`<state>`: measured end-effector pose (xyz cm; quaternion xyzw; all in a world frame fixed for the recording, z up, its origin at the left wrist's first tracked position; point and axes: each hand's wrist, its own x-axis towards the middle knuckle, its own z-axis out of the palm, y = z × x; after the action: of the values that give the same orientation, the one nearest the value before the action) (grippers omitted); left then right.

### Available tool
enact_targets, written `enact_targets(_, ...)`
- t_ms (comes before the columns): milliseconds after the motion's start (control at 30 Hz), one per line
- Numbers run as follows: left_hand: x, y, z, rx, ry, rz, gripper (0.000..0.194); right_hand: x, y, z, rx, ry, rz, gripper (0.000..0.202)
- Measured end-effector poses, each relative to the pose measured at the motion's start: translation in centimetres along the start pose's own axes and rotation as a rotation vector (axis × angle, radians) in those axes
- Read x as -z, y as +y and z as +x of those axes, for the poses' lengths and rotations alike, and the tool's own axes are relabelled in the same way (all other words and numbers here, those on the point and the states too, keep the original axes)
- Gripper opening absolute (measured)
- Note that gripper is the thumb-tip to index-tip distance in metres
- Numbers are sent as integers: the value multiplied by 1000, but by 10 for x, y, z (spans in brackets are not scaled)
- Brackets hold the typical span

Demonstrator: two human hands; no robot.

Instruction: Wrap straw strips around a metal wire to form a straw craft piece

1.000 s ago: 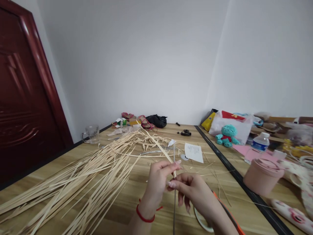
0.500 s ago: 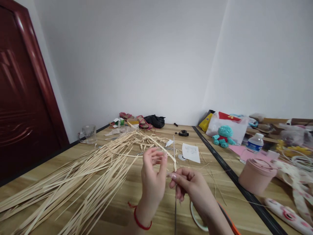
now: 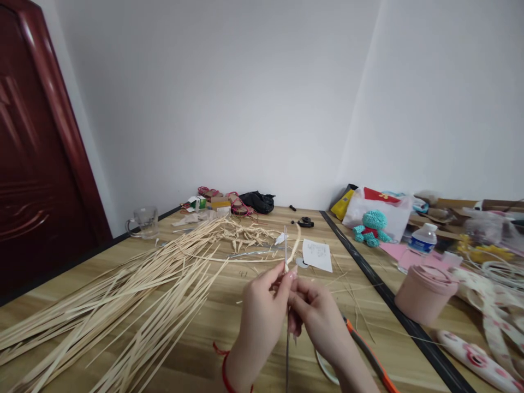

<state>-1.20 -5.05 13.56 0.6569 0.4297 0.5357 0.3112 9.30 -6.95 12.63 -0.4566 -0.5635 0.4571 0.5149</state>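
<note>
A thin metal wire [image 3: 287, 360] stands roughly upright in front of me, its tip rising above my fingers. Around it is wound a pale, flat straw strip [image 3: 295, 244], whose free end curves upward on the right. My left hand [image 3: 262, 311] pinches the strip against the wire with thumb and forefinger. Just below and to the right, my right hand [image 3: 317, 314] is closed around the wire, its fingertips touching those of my left hand. The exact grip between the fingers is partly hidden.
Long loose straw strips [image 3: 143, 284] cover the table's left side. Orange-handled pliers [image 3: 370, 349] and a tape roll [image 3: 323, 365] lie by my right forearm. Farther right stand a pink container [image 3: 426, 295] and a water bottle [image 3: 423, 240]. A glass mug [image 3: 146, 222] stands far left.
My left hand has gone from spread fingers to a pinch at the wire, beside the right hand. The strip's free end has swung from the left side to the right.
</note>
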Motion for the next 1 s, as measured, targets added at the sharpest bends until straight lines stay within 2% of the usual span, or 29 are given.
enact_targets(167, 9, 4, 9, 179, -238, -385, 30, 0, -3, -2, -10, -56, 3, 34)
enact_targets(333, 13, -1, 12, 260, -321, -601, 28, 1, -4, -1, -31, -87, 22, 37)
enact_targets(433, 14, -1, 12, 230, -297, -615, 26, 11, -7, -1, -62, -88, 33, 35)
enact_targets(533, 15, 0, 14, 167, -250, -569, 22, 24, -11, -1, -74, 22, 104, 40)
enact_targets(667, 15, 1, 15, 223, -267, -574, 18, 33, -14, -2, 54, 229, 357, 46)
enact_targets(833, 10, 2, 14, 296, -318, -618, 22, 44, -16, -1, 106, 332, 610, 37)
enact_targets(1000, 6, -3, 16, 415, -261, -652, 40, 84, -11, -3, 199, 410, 742, 30)
